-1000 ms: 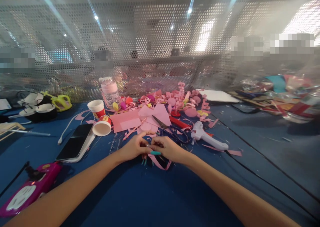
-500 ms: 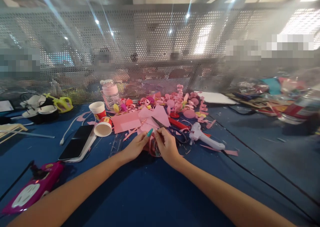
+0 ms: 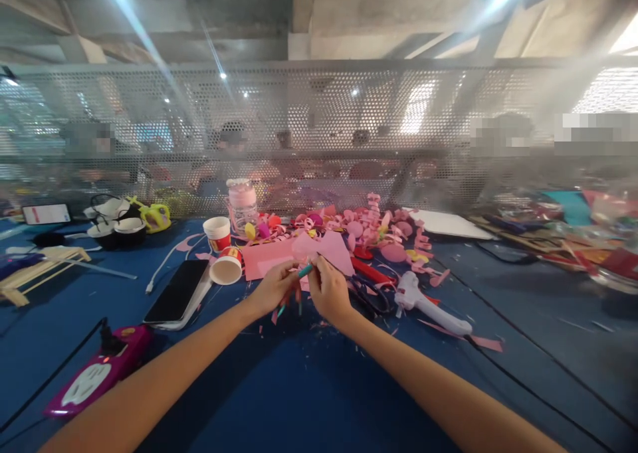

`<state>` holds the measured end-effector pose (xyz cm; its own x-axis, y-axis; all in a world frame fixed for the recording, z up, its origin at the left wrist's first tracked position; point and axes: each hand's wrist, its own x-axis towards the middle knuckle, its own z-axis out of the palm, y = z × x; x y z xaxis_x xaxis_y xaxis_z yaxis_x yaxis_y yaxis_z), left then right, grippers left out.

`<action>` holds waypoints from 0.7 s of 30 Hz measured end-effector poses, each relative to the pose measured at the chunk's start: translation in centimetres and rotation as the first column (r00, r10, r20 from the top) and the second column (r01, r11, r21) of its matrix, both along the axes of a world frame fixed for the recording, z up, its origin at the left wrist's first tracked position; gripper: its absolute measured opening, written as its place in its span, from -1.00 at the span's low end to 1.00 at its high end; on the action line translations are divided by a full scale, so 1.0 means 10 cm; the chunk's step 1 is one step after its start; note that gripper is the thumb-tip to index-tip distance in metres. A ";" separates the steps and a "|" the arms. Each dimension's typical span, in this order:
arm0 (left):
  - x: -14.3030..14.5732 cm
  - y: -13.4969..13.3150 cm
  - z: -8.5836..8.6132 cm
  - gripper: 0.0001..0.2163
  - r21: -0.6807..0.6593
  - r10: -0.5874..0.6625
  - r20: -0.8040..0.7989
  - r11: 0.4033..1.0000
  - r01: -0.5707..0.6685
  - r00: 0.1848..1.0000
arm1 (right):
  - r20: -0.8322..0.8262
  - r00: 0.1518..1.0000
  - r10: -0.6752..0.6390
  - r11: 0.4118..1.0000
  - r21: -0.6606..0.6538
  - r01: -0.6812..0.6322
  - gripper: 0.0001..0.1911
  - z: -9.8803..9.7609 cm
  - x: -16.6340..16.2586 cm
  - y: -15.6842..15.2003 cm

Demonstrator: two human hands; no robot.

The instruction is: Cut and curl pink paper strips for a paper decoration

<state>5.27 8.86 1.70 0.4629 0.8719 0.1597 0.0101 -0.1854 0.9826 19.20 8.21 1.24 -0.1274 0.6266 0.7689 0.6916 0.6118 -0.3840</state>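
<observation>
My left hand (image 3: 273, 288) and my right hand (image 3: 329, 291) meet at the middle of the blue table (image 3: 309, 393), fingertips pinched together over a thin pink paper strip (image 3: 275, 316). Short ends of the strip hang under the left hand. Both hands have teal nails. Just beyond the fingers lie flat pink paper sheets (image 3: 269, 256). Dark-handled scissors (image 3: 369, 295) rest right of my right hand, and a white glue gun (image 3: 429, 303) lies further right.
A pile of pink paper curls (image 3: 371, 219) lies behind the sheets. Left of it are two paper cups (image 3: 224, 250), a pink-capped bottle (image 3: 242, 204) and a phone (image 3: 177, 292). A pink power strip (image 3: 97, 380) sits near left. A perforated metal screen (image 3: 319, 127) closes the back.
Both hands lifted off the table and moved away from me toward the pink sheets, staying pinched on the strip. The view tilted upward.
</observation>
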 end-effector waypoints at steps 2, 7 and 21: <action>-0.03 0.04 -0.04 -0.60 0.011 0.037 -0.014 0.999 -0.037 0.999 | -0.068 0.997 0.027 0.993 -0.110 -0.035 -0.85 -0.05 0.00 0.01; -0.03 0.01 -0.09 -0.61 0.006 0.105 -0.020 0.994 -0.105 0.994 | -0.318 0.943 0.098 0.919 -0.334 -0.208 -0.76 -0.08 -0.01 0.00; -0.05 0.05 -0.12 -0.61 0.014 0.188 0.065 0.982 -0.190 0.980 | -0.649 0.736 0.192 0.757 -0.379 -0.532 -0.74 -0.07 -0.06 -0.04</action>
